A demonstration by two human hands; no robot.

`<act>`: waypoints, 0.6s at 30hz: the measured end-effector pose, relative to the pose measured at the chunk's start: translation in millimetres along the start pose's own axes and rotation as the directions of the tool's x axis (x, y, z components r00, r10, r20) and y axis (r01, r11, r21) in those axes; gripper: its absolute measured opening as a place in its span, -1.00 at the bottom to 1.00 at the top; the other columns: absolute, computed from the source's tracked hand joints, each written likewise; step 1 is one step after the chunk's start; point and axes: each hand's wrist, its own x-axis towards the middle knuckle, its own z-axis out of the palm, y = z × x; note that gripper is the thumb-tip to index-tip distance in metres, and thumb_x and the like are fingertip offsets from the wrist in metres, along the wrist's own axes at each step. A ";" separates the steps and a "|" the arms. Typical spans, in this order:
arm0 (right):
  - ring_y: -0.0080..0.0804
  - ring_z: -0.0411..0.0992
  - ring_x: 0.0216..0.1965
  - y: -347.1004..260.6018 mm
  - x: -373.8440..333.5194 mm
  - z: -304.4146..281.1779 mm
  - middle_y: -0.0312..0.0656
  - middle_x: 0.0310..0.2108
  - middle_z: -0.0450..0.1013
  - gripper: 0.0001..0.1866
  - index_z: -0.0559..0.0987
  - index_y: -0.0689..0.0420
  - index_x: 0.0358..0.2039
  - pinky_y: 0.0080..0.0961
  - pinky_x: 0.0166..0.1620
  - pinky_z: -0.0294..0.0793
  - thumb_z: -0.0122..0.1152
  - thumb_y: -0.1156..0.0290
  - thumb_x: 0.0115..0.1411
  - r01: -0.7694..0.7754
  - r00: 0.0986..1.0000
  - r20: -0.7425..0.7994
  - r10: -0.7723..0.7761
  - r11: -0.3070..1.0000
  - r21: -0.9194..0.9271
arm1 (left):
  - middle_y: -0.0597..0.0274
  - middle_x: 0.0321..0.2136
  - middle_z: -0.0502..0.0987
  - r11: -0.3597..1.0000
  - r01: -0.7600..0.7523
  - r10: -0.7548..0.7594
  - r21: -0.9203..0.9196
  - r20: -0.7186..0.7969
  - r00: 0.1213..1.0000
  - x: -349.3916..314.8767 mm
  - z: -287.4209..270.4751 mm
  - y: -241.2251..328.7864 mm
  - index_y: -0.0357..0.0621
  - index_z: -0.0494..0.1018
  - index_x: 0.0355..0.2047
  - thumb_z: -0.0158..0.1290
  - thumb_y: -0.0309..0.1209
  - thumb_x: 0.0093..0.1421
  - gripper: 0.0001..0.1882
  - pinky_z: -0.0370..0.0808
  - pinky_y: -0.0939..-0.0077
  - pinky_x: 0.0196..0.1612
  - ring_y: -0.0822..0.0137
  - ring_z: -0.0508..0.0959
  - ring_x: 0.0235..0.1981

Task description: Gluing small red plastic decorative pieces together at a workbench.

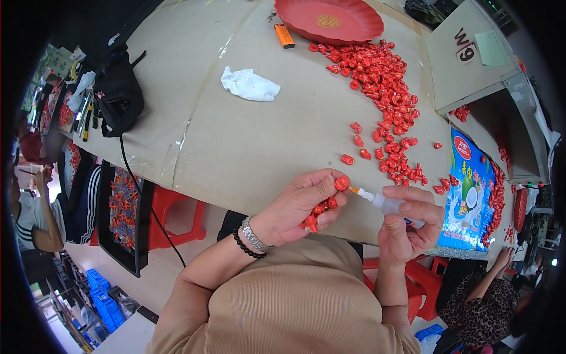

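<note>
From my distant place I saw that the left hand [298, 206] pinched one red piece [341, 183] narrowly between thumb and forefinger, in front of the person's chest, near the edge of the beige table [206, 138]. Its other fingers were curled around some spare pieces [319, 209]. The right hand [413, 230] held a squeeze bottle [390, 206], fingers closed around its body, and the nozzle [365, 194] pointed to the red piece; whether its amber tip touched, I could not tell.

I judged the piece very light and rather stiff, with a smooth skin which could slip, so its sides seemed the best place to hold. The bottle looked like soft, cloudy plastic, also light; its middle asked for gentle pressure only.

The pile [392, 97] beyond had similar glossy, knobby forms. A white cloth [250, 85] lay crumpled, and the red tray [354, 15] had a scalloped rim.
</note>
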 end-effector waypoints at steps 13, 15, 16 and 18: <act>-0.38 0.48 -0.31 2.1 1.3 1.1 0.03 -0.25 0.50 -0.75 0.41 0.16 -0.31 -0.57 -0.30 0.45 0.31 0.43 0.09 0.038 0.999 0.016 -0.038 0.999 -0.032 | 0.35 -0.56 0.42 1.000 0.012 -0.012 0.011 -0.014 1.000 -1.0 1.8 0.3 -0.10 0.39 -0.31 -0.08 -0.21 0.33 -0.77 0.15 0.70 -0.71 0.57 0.27 -0.73; -0.37 0.48 -0.31 1.7 1.2 0.5 0.03 -0.25 0.50 -0.75 0.41 0.16 -0.31 -0.57 -0.30 0.46 0.32 0.43 0.09 0.037 0.999 0.021 -0.036 0.999 -0.040 | 0.36 -0.56 0.42 1.000 0.007 -0.007 0.011 -0.007 1.000 -1.0 1.0 0.2 -0.10 0.39 -0.32 -0.07 -0.21 0.33 -0.77 0.14 0.70 -0.71 0.56 0.27 -0.73; -0.37 0.48 -0.31 1.7 0.9 0.1 0.03 -0.25 0.50 -0.75 0.41 0.16 -0.31 -0.56 -0.30 0.46 0.32 0.43 0.09 0.036 0.999 0.018 -0.035 0.999 -0.038 | 0.36 -0.56 0.41 1.000 0.008 -0.007 0.014 -0.008 1.000 -1.0 1.2 0.4 -0.10 0.39 -0.32 -0.07 -0.21 0.33 -0.77 0.14 0.70 -0.71 0.56 0.27 -0.73; -0.37 0.49 -0.31 1.6 0.2 -0.5 0.03 -0.25 0.49 -0.75 0.40 0.16 -0.31 -0.56 -0.29 0.46 0.32 0.43 0.09 0.033 0.999 0.012 -0.032 0.999 -0.033 | 0.36 -0.57 0.41 1.000 0.008 -0.008 0.021 -0.009 1.000 -1.2 1.9 0.5 -0.10 0.39 -0.33 -0.07 -0.21 0.32 -0.77 0.15 0.69 -0.71 0.56 0.28 -0.72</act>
